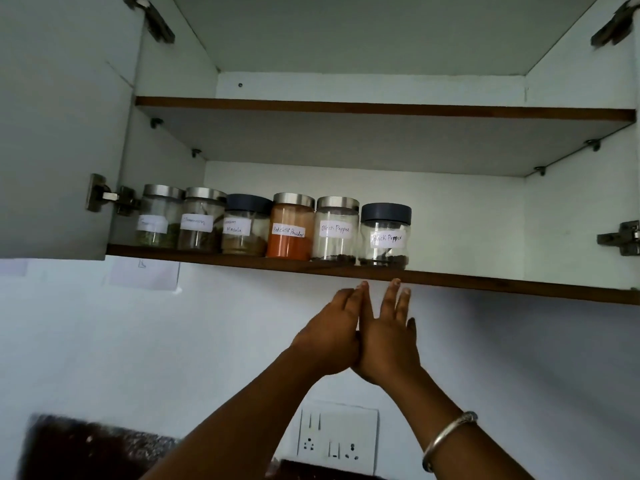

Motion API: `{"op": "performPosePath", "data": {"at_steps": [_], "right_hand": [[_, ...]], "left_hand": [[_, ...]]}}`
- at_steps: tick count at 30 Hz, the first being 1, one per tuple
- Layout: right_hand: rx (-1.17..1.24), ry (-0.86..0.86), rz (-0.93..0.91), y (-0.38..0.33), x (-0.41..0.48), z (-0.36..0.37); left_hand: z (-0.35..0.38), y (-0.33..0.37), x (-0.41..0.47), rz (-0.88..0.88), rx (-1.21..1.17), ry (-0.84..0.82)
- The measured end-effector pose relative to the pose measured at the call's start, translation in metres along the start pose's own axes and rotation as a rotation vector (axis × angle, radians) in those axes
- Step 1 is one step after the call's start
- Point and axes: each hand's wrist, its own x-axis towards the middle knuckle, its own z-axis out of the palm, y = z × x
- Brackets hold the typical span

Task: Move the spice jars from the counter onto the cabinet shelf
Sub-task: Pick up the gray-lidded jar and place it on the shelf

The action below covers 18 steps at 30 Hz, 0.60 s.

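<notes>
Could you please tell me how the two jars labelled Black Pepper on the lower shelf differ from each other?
The silver-lidded jar has a shiny metal lid, the dark-lidded jar a dark grey one. The silver-lidded jar's walls are straight; the dark-lidded jar's pinch in at the waist. Both stand upright, clear, white-labelled, nearly empty with dark grains at the bottom.

A white switch-and-socket plate [337,436] is set in the pale wall [519,358], low in the view. Higher to the left, a sheet of paper [143,274] is stuck to the wall, just below an open cabinet door [62,133] carrying a metal hinge [104,197].
</notes>
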Motion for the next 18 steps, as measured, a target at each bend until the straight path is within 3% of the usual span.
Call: {"op": "performPosePath", "data": {"at_steps": [6, 18], "right_hand": [[0.113, -0.269, -0.279, -0.052, -0.048, 0.040], [0.306, -0.697, -0.572, -0.231, -0.188, 0.167]], "left_hand": [[-0.008, -0.048, -0.090, -0.147, 0.070, -0.174], [-0.039, -0.171, -0.337, -0.662, 0.056, -0.421]]}}
